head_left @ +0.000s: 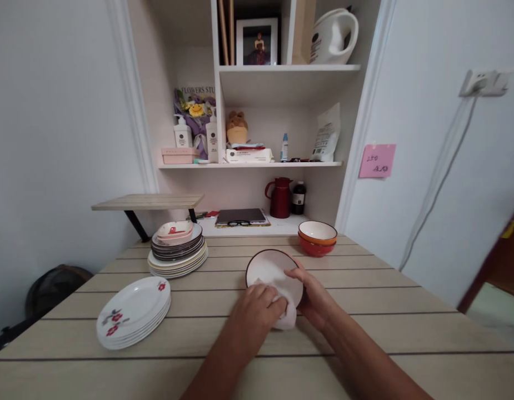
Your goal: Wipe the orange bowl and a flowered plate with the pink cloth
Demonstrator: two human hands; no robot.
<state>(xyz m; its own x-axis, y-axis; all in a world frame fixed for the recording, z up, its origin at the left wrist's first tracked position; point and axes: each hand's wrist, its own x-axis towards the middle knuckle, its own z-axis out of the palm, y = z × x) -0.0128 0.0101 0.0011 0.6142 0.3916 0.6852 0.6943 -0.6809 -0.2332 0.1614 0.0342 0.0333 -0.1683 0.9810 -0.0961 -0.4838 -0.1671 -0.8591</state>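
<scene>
Far left: stack of white oval plates [134, 305], red flowers on the top one, lying on the slatted table [190, 339]. Just behind it, a taller stack of round plates [177, 261]; nested pink dishes [175, 232] sit on top, the upper one showing red marks inside, printed or loose not determinable. On the shelf above, a closed pink box [180, 155] and two white pump bottles, contents hidden.

Centre: left hand [259, 304], fingers bent and close together, bunching a pale cloth [288, 318] against the near inside of a white-lined, dark-rimmed bowl [270, 265]. The bowl is held tilted above or on the table near its middle; contact unclear. Behind, a dark red jug [280, 199] and a dark bottle [298, 198] stand side by side.

Right hand [312, 294] pinches the bowl's right side, thumb inside the rim, fingers outside.

Right: an orange bowl [318, 230], white within, nests in a red bowl [317, 249].
</scene>
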